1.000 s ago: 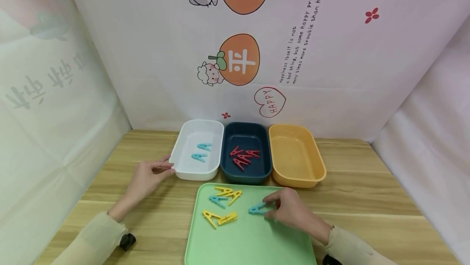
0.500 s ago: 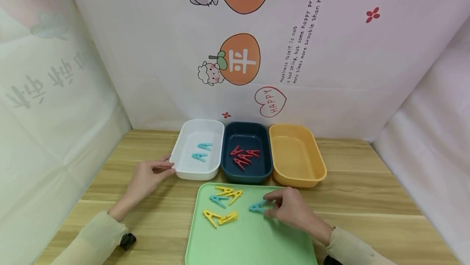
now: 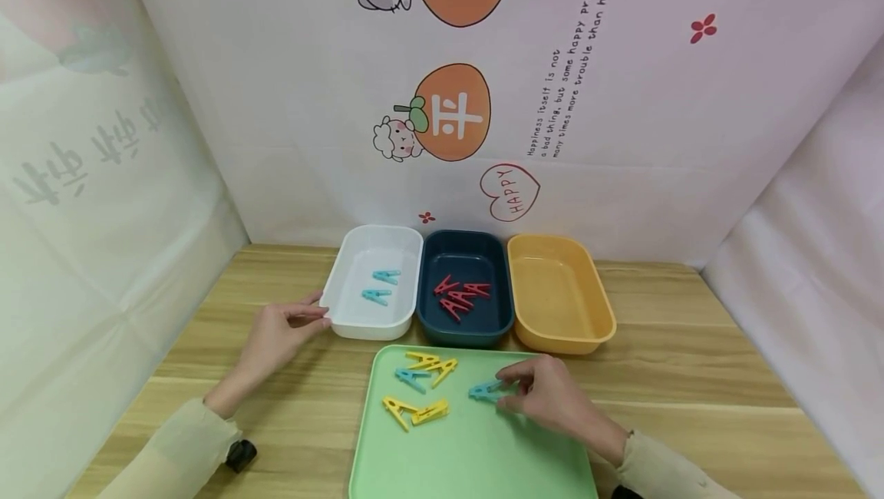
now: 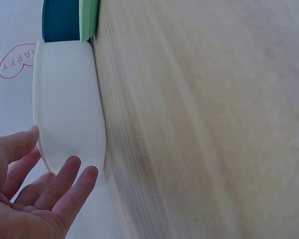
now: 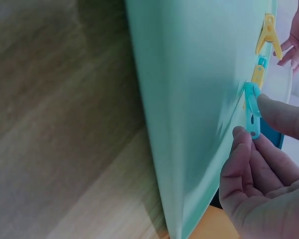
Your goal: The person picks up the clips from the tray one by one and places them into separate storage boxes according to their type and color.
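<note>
Blue clothespin (image 3: pixel 482 391): between your right thumb and fingers, above the green tray (image 3: pixel 476 460); whether it touches the surface you cannot tell.
Right hand (image 3: pixel 549 395): you pinch that clip by one end.
Left hand (image 3: pixel 279 338): your fingers, loosely spread, touch the side of the white bin (image 3: pixel 369 331).
Tray's left part: four yellow clothespins (image 3: pixel 431 411) and a second blue one (image 3: pixel 411 378) lie near you.
Bins: white holds two blue clips (image 3: pixel 376 296), dark blue (image 3: pixel 464 336) four red clothespins (image 3: pixel 476 289); the orange bin (image 3: pixel 561 299) stands beside it.
</note>
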Available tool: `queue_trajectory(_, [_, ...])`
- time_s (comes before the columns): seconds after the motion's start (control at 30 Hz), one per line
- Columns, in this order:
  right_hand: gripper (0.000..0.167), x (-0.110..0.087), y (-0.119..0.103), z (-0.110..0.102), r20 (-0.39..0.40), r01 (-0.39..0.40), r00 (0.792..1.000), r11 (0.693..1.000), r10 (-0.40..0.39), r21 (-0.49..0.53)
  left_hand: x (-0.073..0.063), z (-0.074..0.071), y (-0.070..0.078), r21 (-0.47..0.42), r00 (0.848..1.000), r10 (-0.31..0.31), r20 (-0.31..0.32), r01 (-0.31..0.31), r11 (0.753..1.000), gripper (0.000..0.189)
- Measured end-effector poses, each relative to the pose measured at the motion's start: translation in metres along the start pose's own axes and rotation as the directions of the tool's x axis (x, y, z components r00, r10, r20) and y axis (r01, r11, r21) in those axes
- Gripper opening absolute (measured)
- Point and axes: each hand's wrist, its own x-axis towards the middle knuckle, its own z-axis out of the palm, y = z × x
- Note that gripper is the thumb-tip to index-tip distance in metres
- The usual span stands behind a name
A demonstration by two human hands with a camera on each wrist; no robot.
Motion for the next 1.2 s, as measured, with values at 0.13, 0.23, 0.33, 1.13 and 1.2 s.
queue_trajectory(0.13, [0.03, -0.001, 0.003, 0.0, -0.03, 0.001, 1.0, 1.0, -0.001, 0.03, -0.001, 0.0, 0.0, -0.003, 1.0, 0.001, 0.003, -0.001, 1.0, 0.02])
queue_trajectory(0.23, [0.031, -0.001, 0.004, -0.001, -0.05, -0.002, 0.999, 0.999, 0.005, 0.047, -0.001, 0.0, 0.0, -0.006, 1.0, 0.0, 0.003, 0.0, 1.0, 0.02])
queue_trajectory(0.33, [0.032, -0.002, 0.005, -0.002, -0.056, -0.007, 0.998, 0.999, 0.01, 0.053, -0.001, 0.0, 0.0, -0.008, 1.0, -0.001, 0.0, 0.001, 1.0, 0.02])
queue_trajectory(1.13, [0.028, 0.0, -0.014, -0.024, -0.144, -0.034, 0.988, 0.992, 0.052, 0.123, 0.0, 0.0, -0.001, -0.008, 1.0, -0.006, 0.003, 0.006, 1.0, 0.02])
queue_trajectory(1.2, [0.026, 0.001, -0.015, -0.025, -0.151, -0.025, 0.988, 0.993, 0.043, 0.119, 0.0, 0.0, -0.001, -0.009, 1.0, -0.006, 0.003, 0.006, 1.0, 0.02])
